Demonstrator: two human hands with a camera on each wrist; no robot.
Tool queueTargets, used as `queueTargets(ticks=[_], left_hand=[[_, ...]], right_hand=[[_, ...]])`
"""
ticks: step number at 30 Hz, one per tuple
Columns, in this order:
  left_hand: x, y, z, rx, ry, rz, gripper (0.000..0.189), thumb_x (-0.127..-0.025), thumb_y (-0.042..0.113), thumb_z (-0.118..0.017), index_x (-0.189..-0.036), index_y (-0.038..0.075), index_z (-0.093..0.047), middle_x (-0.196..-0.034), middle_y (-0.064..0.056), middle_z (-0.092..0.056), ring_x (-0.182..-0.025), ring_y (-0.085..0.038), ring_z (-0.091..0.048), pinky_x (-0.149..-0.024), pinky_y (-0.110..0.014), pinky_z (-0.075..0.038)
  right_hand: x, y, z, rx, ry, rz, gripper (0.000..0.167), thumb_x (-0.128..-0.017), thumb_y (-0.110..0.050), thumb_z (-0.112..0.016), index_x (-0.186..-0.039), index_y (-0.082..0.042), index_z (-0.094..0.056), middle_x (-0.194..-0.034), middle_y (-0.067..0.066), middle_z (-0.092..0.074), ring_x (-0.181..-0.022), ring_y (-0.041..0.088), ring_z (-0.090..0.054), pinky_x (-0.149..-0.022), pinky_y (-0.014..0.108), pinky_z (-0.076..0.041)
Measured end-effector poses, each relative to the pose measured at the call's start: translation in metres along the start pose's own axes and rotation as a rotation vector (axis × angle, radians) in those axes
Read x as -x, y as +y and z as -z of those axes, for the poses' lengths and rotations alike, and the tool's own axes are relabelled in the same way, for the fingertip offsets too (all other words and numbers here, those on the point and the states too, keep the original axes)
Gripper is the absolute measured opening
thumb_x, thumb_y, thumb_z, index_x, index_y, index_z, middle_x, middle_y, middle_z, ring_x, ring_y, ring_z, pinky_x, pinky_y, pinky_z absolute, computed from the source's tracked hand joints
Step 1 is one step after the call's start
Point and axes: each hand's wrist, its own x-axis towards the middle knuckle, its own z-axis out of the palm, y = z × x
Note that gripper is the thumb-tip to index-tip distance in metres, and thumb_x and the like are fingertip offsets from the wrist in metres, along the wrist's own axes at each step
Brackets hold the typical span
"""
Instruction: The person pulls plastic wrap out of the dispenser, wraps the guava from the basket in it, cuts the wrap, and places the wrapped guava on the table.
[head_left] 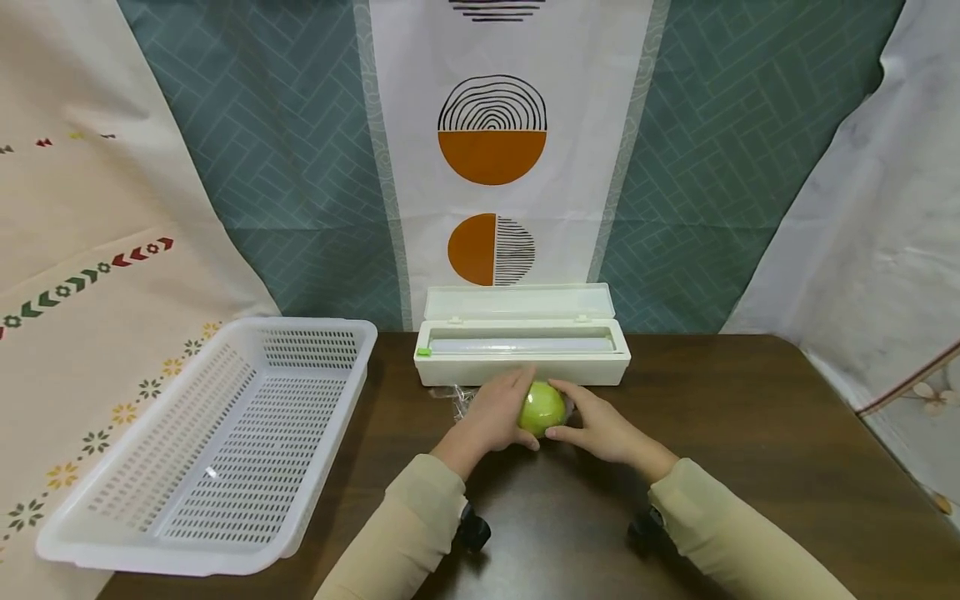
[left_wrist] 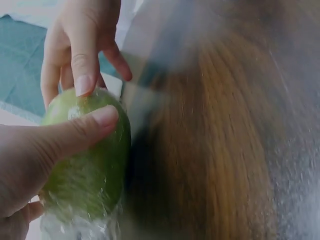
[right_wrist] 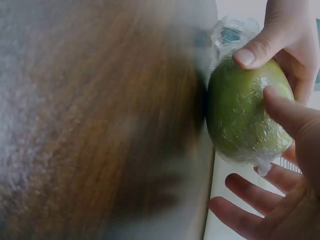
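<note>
A green oval fruit (head_left: 543, 408) wrapped in clear cling film is held between both hands above the dark table. My left hand (head_left: 495, 412) grips one end, its thumb (left_wrist: 95, 125) lying across the front and its other fingers mostly hidden behind. From the opposite side my right hand (head_left: 603, 427) holds the fruit with the thumb (right_wrist: 285, 107) on its surface, while several of its fingers spread out below. Bunched film (right_wrist: 235, 32) sticks out past the left hand's end. A small twisted film tail (right_wrist: 263, 169) shows at the right hand's end.
Just behind the hands stands a white cling film dispenser (head_left: 525, 369), lid raised, with a roll inside. A white perforated plastic basket (head_left: 300, 508) occupies the left side of the wooden table (head_left: 750, 467). Patterned cloth (head_left: 495, 250) hangs along the back.
</note>
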Motion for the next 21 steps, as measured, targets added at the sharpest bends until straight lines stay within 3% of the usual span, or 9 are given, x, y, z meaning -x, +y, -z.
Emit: queueTargets(ticks=[3, 7, 14, 21], left_hand=[[0.004, -0.007, 0.000, 0.013, 0.015, 0.002, 0.109, -0.062, 0.045, -0.085, -0.147, 0.007, -0.028, -0.149, -0.010, -0.038, -0.133, -0.027, -0.042, -0.110, -0.039, -0.035], [0.010, -0.015, 0.002, 0.011, 0.024, 0.026, 0.100, -0.066, 0.040, -0.085, -0.145, 0.008, -0.034, -0.145, -0.009, -0.044, -0.130, -0.028, -0.045, -0.109, -0.043, -0.035], [0.011, -0.016, 0.003, 0.012, 0.010, 0.039, 0.092, -0.070, 0.039, -0.082, -0.145, 0.008, -0.036, -0.136, -0.009, -0.053, -0.124, -0.027, -0.051, -0.109, -0.050, -0.034], [0.013, -0.026, 0.004, 0.067, 0.009, 0.050, 0.091, -0.070, 0.048, -0.079, -0.142, 0.008, -0.040, -0.133, -0.008, -0.056, -0.120, -0.025, -0.054, -0.102, -0.046, -0.042]], right_hand=[[0.000, 0.000, -0.001, 0.045, 0.040, 0.021, 0.072, -0.084, -0.032, -0.071, -0.140, -0.003, -0.038, -0.134, 0.015, -0.051, -0.111, 0.026, -0.056, -0.092, 0.045, -0.047], [-0.001, 0.000, 0.000, 0.081, 0.061, 0.027, 0.074, -0.082, -0.032, -0.073, -0.140, -0.002, -0.038, -0.134, 0.017, -0.052, -0.116, 0.029, -0.055, -0.094, 0.047, -0.046], [-0.016, -0.009, -0.003, 0.092, 0.014, 0.094, 0.090, -0.076, -0.037, -0.078, -0.146, -0.006, -0.031, -0.145, 0.013, -0.041, -0.126, 0.029, -0.046, -0.101, 0.047, -0.041], [-0.024, -0.015, -0.005, 0.206, -0.010, 0.135, 0.084, -0.077, -0.037, -0.076, -0.144, -0.007, -0.035, -0.145, 0.014, -0.041, -0.127, 0.031, -0.045, -0.101, 0.048, -0.042]])
